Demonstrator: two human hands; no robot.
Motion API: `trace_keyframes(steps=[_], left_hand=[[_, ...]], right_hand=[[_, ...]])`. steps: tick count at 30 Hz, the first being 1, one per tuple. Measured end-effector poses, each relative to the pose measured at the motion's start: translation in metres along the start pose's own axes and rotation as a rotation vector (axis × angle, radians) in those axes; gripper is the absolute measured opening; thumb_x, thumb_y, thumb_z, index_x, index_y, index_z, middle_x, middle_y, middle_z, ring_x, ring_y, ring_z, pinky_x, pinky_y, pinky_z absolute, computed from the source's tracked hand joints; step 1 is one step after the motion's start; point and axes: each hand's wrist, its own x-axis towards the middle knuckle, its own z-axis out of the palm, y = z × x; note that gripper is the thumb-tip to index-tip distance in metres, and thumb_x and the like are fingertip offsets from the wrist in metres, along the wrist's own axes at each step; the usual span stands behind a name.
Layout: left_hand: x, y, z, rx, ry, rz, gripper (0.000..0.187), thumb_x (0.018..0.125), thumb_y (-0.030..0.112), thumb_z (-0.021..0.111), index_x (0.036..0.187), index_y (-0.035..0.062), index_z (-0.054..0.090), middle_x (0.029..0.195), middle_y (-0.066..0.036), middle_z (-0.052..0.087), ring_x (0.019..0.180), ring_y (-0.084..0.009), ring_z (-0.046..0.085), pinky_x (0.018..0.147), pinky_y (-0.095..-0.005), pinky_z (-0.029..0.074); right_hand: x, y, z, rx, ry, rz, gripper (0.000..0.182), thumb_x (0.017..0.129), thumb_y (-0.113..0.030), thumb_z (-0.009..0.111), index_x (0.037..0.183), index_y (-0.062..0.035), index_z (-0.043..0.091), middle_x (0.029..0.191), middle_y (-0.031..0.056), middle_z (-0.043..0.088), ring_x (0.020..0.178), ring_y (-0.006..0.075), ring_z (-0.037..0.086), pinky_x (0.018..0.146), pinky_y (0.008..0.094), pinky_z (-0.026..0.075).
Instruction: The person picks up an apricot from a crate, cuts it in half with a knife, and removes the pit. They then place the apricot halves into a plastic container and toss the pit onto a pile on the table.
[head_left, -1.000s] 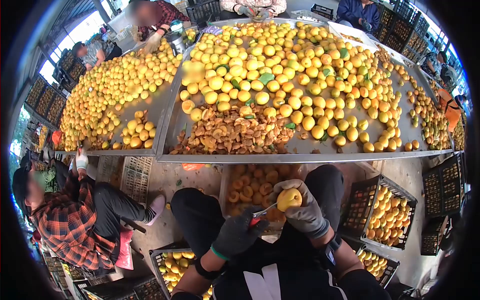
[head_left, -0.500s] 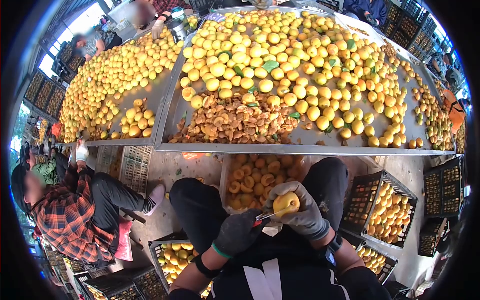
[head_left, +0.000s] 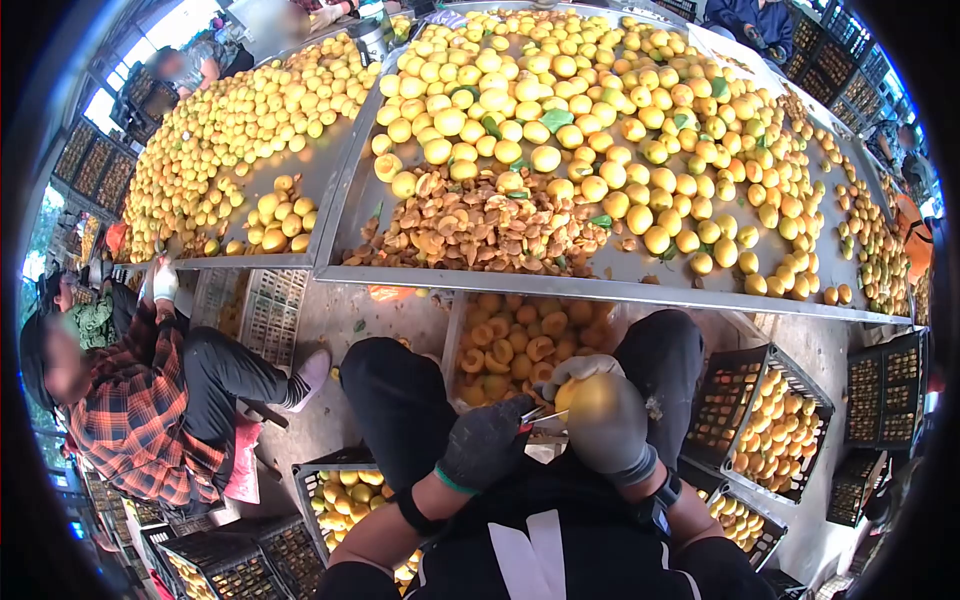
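My left hand [head_left: 485, 445], in a dark glove, is closed round a small red-handled tool [head_left: 527, 424]. Its thin metal tips point right, toward the fruit. My right hand [head_left: 620, 452], in a grey glove, holds a yellow apricot [head_left: 565, 398] between my knees; a yellow blur covers much of this hand and the fruit. The tool's tips reach the apricot's lower left side. Just beyond my hands, a crate [head_left: 452, 345] holds apricots, several of them cut open.
Ahead stands a metal table [head_left: 480, 283] with whole apricots [head_left: 640, 200] and a heap of brown pits and scraps [head_left: 490, 230]. Black crates of apricots [head_left: 770, 350] stand at right, another [head_left: 300, 485] at lower left. A person in a checked shirt [head_left: 135, 415] sits at left.
My right hand has turned over the apricot, its back more toward me, and the fruit shows less. My left hand has shifted slightly right with the tool. The view has tilted a little.
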Motion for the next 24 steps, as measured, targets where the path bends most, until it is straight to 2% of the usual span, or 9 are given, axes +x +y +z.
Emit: trace_keyframes(steps=[4,11,17,20,22,24], left_hand=[[-0.001,0.000,0.004,0.004,0.033,0.004,0.028,0.076,0.011,0.063,0.103,0.0057,0.062,0.073,-0.016,0.062,0.066,-0.0341,0.062,0.057,-0.0414,0.049],[-0.003,-0.004,0.007,0.008,0.075,0.014,0.027,0.075,0.011,0.064,0.101,0.0050,0.063,0.074,-0.016,0.062,0.066,-0.0343,0.062,0.057,-0.0414,0.049],[0.001,-0.004,0.005,0.025,0.052,0.037,0.027,0.074,0.010,0.063,0.100,0.0046,0.062,0.075,-0.017,0.062,0.067,-0.0357,0.061,0.056,-0.0424,0.049],[0.000,-0.005,0.008,-0.010,0.063,0.022,0.027,0.074,0.010,0.063,0.101,0.0046,0.061,0.075,-0.017,0.062,0.068,-0.0360,0.061,0.057,-0.0427,0.049],[0.001,-0.010,0.013,-0.056,0.091,0.052,0.027,0.075,0.010,0.063,0.101,0.0047,0.061,0.075,-0.017,0.062,0.068,-0.0361,0.061,0.057,-0.0428,0.049],[0.001,-0.010,0.012,-0.097,0.122,0.081,0.027,0.075,0.011,0.063,0.101,0.0048,0.061,0.075,-0.017,0.062,0.068,-0.0361,0.061,0.057,-0.0428,0.049]], right_hand=[[0.002,0.010,-0.006,-0.007,-0.020,-0.075,0.050,0.071,0.003,0.070,0.114,-0.0087,0.048,0.111,0.0070,0.051,0.108,0.0237,0.055,0.095,0.0381,0.045],[0.000,0.012,-0.001,-0.035,0.032,-0.063,0.049,0.072,0.001,0.070,0.114,-0.0086,0.048,0.112,0.0069,0.051,0.107,0.0231,0.056,0.096,0.0374,0.045],[0.001,0.009,0.000,0.014,0.039,-0.033,0.049,0.071,0.006,0.068,0.113,-0.0079,0.047,0.111,0.0067,0.051,0.105,0.0221,0.056,0.094,0.0368,0.046],[0.001,0.009,0.000,-0.025,0.041,-0.048,0.049,0.071,0.005,0.068,0.113,-0.0074,0.047,0.110,0.0065,0.051,0.104,0.0214,0.055,0.092,0.0355,0.046],[0.002,0.008,0.002,-0.227,0.013,-0.099,0.049,0.071,0.005,0.068,0.113,-0.0071,0.047,0.110,0.0065,0.051,0.104,0.0208,0.055,0.091,0.0342,0.046],[0.003,0.007,0.004,-0.205,-0.004,-0.092,0.049,0.070,0.006,0.068,0.113,-0.0071,0.047,0.109,0.0068,0.052,0.104,0.0203,0.054,0.091,0.0340,0.046]])
